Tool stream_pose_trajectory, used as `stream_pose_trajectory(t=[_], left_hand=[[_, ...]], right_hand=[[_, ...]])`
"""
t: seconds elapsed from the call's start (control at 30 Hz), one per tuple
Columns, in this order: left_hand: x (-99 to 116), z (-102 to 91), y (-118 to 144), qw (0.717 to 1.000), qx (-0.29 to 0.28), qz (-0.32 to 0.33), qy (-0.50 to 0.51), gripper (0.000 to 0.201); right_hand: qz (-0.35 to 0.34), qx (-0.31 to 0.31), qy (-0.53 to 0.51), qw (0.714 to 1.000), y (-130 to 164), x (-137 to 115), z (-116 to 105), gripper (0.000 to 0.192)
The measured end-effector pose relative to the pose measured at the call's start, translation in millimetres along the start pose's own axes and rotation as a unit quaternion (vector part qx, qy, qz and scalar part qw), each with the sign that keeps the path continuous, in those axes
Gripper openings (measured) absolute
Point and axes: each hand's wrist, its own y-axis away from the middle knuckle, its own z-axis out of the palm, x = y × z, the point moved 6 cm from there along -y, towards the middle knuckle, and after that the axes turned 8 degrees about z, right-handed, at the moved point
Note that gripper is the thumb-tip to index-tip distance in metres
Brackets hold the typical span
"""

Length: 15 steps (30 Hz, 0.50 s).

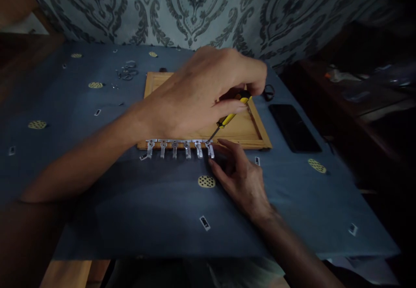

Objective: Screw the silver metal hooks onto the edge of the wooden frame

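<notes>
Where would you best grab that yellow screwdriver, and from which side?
Grip the yellow screwdriver by its handle, coming from above, as the left hand does. It slants down with its thin tip at the metal clips, so the thick upper end is free.

Dim room, damask wallpaper (195, 6)

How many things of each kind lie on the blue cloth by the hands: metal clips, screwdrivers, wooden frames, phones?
Metal clips: 6
Screwdriver: 1, in the left hand
Wooden frame: 1
Phone: 1
Total: 9
</notes>
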Motion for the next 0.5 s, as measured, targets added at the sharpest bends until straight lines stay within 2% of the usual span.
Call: stream_pose_trajectory(t=[0.27, 0.5], left_hand=[[-1.1, 2.6, 3.5, 0.998, 0.007, 0.007, 0.066, 0.017], [-0.9, 8.4, 6.2, 0.997, 0.023, 0.029, 0.074, 0.010]], right_hand=[[0.003, -0.007, -0.012, 1.000, -0.6, -0.8, -0.1, 0.037], [0.013, -0.006, -0.003, 1.000, 0.3, 1.1, 0.5, 0.038]])
